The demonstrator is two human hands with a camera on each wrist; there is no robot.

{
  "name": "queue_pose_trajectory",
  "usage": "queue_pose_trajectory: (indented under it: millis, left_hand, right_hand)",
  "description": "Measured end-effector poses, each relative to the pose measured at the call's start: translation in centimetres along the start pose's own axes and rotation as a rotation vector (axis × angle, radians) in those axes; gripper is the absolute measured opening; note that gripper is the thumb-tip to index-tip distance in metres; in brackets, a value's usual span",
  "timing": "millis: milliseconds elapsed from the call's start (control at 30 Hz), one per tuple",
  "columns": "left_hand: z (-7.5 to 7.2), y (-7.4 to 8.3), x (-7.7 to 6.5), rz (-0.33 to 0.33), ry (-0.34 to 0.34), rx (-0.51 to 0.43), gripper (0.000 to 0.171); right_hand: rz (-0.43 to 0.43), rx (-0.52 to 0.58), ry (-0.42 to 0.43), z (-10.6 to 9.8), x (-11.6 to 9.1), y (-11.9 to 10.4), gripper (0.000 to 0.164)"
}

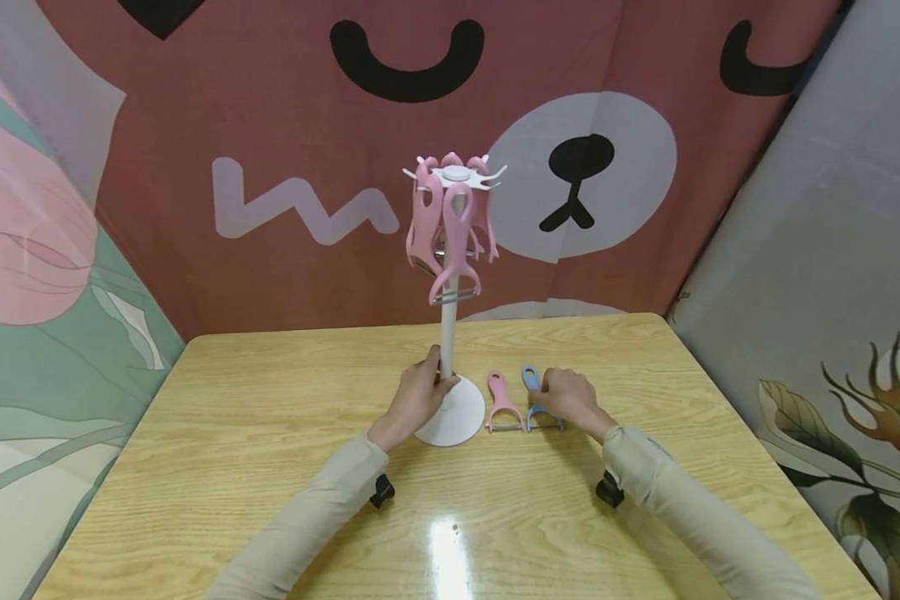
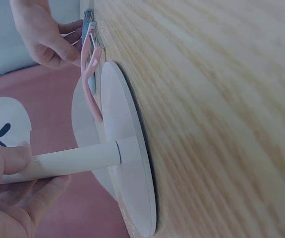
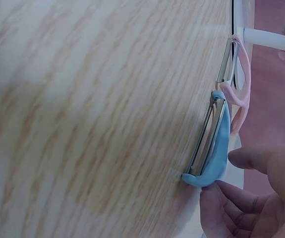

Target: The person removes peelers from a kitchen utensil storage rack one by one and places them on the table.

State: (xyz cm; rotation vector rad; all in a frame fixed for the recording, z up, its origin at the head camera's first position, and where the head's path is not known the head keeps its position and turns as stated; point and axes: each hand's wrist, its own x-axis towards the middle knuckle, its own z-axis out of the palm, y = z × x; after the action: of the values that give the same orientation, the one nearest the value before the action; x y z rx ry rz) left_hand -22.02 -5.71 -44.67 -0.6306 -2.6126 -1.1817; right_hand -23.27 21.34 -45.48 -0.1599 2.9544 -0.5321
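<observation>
A white stand has a round base [image 1: 461, 421] on the table and an upright pole [image 2: 78, 161]. My left hand [image 1: 417, 390] grips this pole low down, thumb and fingers wrapped about it. Several pink peelers [image 1: 457, 225] hang from the hooks of its top rack [image 1: 456, 173]. Right of the base a pink peeler [image 1: 498, 392] lies flat, handle pointing away. Beside it is a blue peeler [image 3: 221, 144], its blade end toward me. My right hand [image 1: 568, 396] pinches the blue peeler between thumb and fingers around its neck; the hand covers part of it.
The wooden table [image 1: 270, 433] ends at a reddish wall cloth [image 1: 307, 283] with a bear face. A printed grey cloth [image 1: 817, 275] hangs along the right side, a green and pink one [image 1: 45, 292] along the left. Some hooks of the rack's right side carry nothing.
</observation>
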Motion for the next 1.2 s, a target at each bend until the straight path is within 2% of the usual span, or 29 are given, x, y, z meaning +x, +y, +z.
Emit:
queue_pose_trajectory:
  millis: [67,300,533,833,1033,1200]
  left_hand:
    - [0.0,0.0,0.0,0.000,0.001,0.000,0.024]
    - [-0.1,0.1,-0.1,-0.016,-0.001,-0.032,0.023]
    - [0.0,0.1,-0.2,-0.013,0.007,-0.006,0.022]
    - [0.1,0.2,0.0,-0.050,0.002,-0.002,0.024]
    - [-0.2,0.6,0.3,-0.038,0.072,-0.067,0.037]
    - [-0.6,0.9,0.3,-0.012,0.111,-0.092,0.030]
  right_hand:
    - [-0.002,-0.002,0.005,-0.1,0.0,0.0,0.043]
    - [-0.023,-0.015,0.039,-0.5,-0.3,0.1,0.018]
    - [-0.060,-0.012,0.067,-0.7,-0.4,0.1,0.013]
    - [-0.111,0.006,0.088,-1.4,-0.7,-0.1,0.013]
    - [-0.148,0.031,0.088,-1.4,-1.0,-0.2,0.011]
    - [-0.185,0.038,0.105,-1.4,-1.2,-0.6,0.010]
